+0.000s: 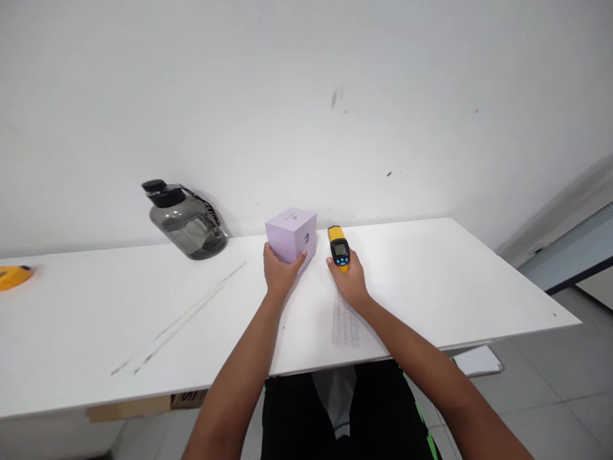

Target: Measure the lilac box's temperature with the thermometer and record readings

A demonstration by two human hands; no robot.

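A lilac box (287, 236) with small printed marks on its top and side is near the back of the white table. My left hand (281, 269) wraps round its lower near corner, thumb on the right-hand face. To the right of the box, my right hand (352, 278) grips a yellow and black infrared thermometer (340, 248). Its small grey screen and blue buttons face up toward me, and its front end points at the wall. The thermometer's handle is mostly hidden by the hand.
On the left, a dark see-through water bottle (189, 223) with a black cap stands near the wall. An orange-yellow object (14, 277) is cut off at the left edge. The white table (191, 345) has dark streaks. A white object (477, 361) is below its front edge.
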